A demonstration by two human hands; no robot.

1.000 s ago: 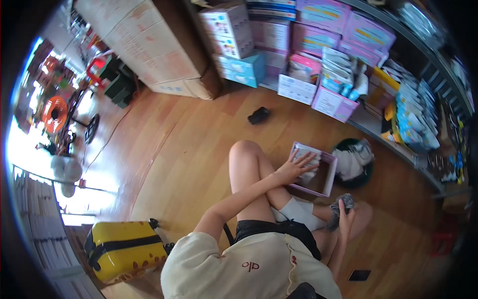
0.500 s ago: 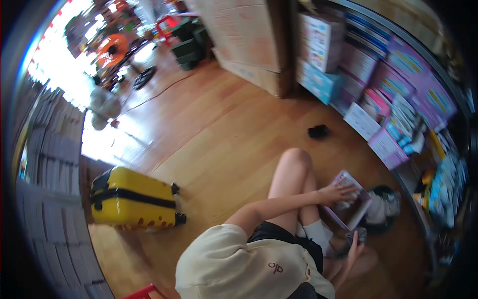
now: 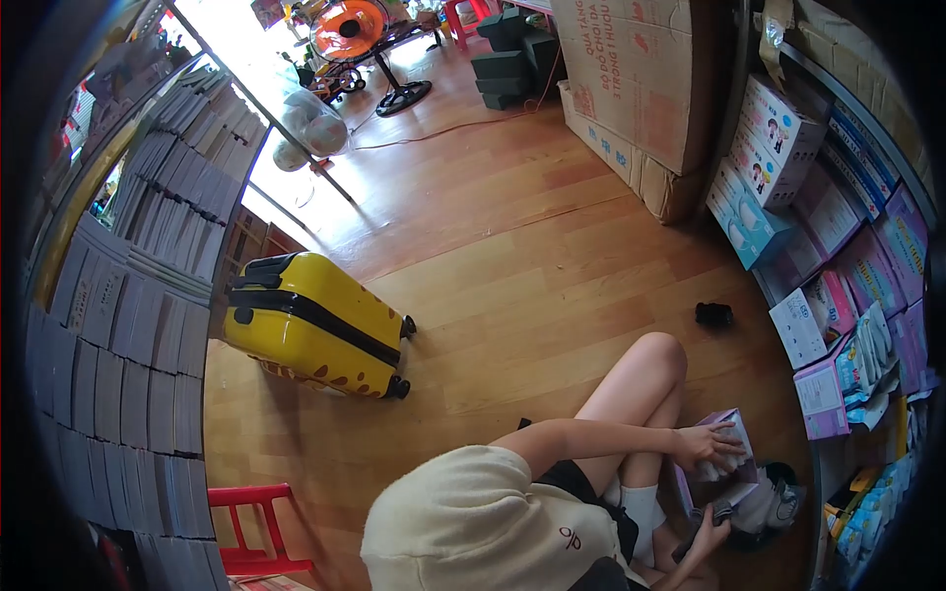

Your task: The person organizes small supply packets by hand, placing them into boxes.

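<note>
My left hand (image 3: 708, 448) reaches into an open lilac cardboard box (image 3: 743, 492) beside my shin, fingers stretched out over pale white contents (image 3: 711, 470). Close to the box's near edge, my right hand (image 3: 708, 535) is closed around a small dark grey bundle (image 3: 717, 514), soft-looking and partly covered by the fingers. A dark round container with whitish bagged items (image 3: 771, 500) stands right behind the box. My bent legs (image 3: 639, 379) and white sock (image 3: 641, 502) lie alongside.
Shelves with purple boxes (image 3: 875, 266) and blue packets (image 3: 869, 364) curve along the right. A black object (image 3: 713, 314) lies on the wooden floor. A yellow suitcase (image 3: 320, 320), red plastic stool (image 3: 258, 527), stacked books (image 3: 118, 394), orange fan (image 3: 349, 32) and large carton (image 3: 631, 89) stand around.
My view has turned, so the surroundings sit further right and lower, and the red stool shows more. My left hand stays in the box; my right still grips the grey bundle.
</note>
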